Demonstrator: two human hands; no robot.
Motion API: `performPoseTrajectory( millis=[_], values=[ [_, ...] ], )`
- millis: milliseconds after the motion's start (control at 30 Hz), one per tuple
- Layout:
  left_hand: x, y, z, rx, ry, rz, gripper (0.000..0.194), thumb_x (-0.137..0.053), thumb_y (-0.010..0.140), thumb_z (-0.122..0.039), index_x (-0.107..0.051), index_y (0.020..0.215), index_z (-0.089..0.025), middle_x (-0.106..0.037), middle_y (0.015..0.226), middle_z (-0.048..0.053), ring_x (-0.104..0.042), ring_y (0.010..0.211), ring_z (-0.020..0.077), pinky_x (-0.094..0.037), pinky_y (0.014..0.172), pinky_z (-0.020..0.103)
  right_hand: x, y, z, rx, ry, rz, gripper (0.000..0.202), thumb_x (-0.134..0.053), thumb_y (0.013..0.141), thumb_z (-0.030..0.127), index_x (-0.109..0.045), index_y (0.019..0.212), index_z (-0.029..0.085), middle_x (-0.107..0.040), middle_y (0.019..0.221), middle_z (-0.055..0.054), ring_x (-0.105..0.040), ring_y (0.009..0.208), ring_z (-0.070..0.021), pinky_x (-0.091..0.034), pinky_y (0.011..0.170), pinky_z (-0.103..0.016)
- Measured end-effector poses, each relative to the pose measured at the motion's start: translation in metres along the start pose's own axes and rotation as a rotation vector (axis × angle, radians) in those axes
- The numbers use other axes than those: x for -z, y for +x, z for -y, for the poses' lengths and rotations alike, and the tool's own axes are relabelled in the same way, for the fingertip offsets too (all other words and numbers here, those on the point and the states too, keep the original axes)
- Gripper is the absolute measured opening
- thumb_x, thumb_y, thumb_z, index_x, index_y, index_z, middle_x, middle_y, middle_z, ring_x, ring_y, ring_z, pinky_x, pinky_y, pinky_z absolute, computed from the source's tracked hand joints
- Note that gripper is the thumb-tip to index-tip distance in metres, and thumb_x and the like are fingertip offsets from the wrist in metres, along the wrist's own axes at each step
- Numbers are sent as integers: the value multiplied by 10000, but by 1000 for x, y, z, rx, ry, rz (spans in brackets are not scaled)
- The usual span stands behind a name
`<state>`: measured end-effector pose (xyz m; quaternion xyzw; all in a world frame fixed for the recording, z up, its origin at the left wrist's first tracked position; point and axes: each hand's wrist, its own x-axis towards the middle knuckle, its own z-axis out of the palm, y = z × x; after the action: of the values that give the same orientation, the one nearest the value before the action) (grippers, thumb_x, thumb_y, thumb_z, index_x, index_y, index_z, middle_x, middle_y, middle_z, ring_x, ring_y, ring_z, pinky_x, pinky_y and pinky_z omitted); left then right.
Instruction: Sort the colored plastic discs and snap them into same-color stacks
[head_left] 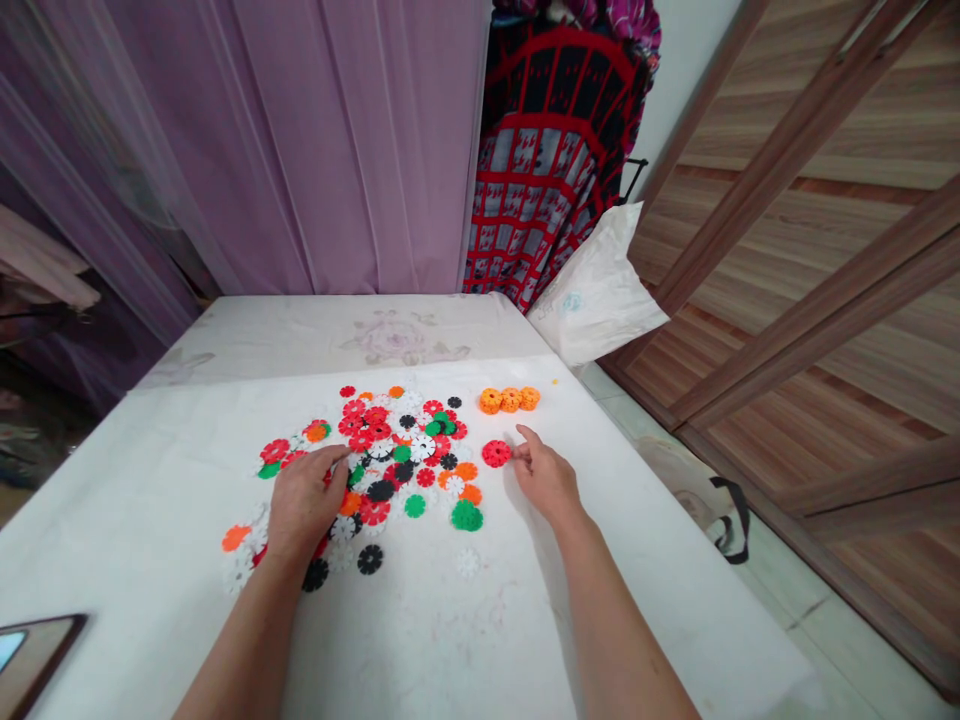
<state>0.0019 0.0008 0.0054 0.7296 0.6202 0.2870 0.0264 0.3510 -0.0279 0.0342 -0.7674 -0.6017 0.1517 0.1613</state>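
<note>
My left hand (306, 500) rests over the left part of a spread pile of notched plastic discs in red, white, black, green and orange, its thumb and fingers close together near a red disc (360, 440); what is between them is hidden. My right hand (546, 474) is to the right of the pile, its fingertips at the right edge of a red disc stack (496, 454), with the index finger raised. Beyond that hand, orange disc stacks (510, 400) stand side by side in a short row. A green disc stack (466, 516) lies at the pile's lower right.
The discs lie on a white-covered table (420, 640). A device with a dark edge (45, 650) is at the lower left. A white bag (592, 295) hangs by the far right corner. Purple curtains (337, 150) are behind, and wooden doors (810, 300) stand to the right.
</note>
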Motion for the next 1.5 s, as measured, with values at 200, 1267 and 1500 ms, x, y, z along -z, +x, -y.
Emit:
performPoseTrajectory(
  millis=[200, 1267, 1500],
  values=[
    [-2, 0, 0, 8, -26, -23, 403, -429, 889, -423, -765, 987, -223, -790, 1042, 98, -729, 979, 290, -543, 926, 420, -9, 6, 3, -85, -103, -105, 468, -480, 942, 226, -565, 1402, 252, -785, 1006, -43, -722, 911, -214, -505, 772, -307],
    [-6, -6, 8, 372, -362, -244, 388, -426, 891, -361, -736, 1086, -235, -774, 1071, 51, -706, 1014, 232, -562, 916, 392, -26, 5, 68, 519, -4, -86, 354, -514, 910, 179, -750, 1152, 284, -698, 1284, -38, -618, 1152, -219, -486, 1047, -374],
    [-3, -6, 9, 508, -541, -347, 348, -472, 883, -360, -737, 1069, -233, -773, 1099, 44, -705, 1038, 215, -550, 958, 400, -49, 1, 105, 633, -164, 91, 349, -520, 924, 172, -732, 1189, 255, -624, 1393, -74, -550, 1264, -262, -446, 1046, -431]
  ],
)
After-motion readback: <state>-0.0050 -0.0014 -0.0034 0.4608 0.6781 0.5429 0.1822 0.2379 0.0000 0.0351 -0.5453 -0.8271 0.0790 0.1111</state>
